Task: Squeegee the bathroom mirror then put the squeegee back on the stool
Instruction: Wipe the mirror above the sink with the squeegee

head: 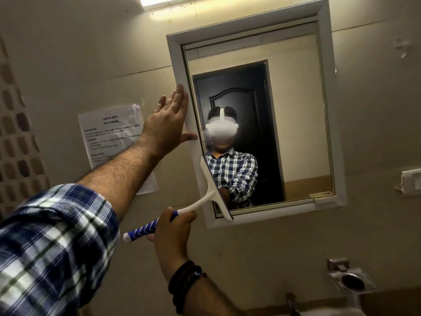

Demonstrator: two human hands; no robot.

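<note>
The bathroom mirror (296, 124) hangs in a white frame (180, 58) on the beige wall. My right hand (173, 226) is closed around the blue-and-white striped handle of a white squeegee (211, 190). Its blade lies nearly upright against the glass along the mirror's lower left edge. My left hand (168, 124) rests flat on the left side of the frame, fingers spread and thumb hooked over the inner edge. A small patch of droplets or foam (206, 137) sits on the glass above the blade. The stool is not in view.
A printed paper sheet (109, 137) is taped to the wall left of the mirror. A chrome holder (350, 281) is fixed at the lower right, a white wall switch (410, 179) at the right edge. A tap (292, 304) and basin rim show at the bottom.
</note>
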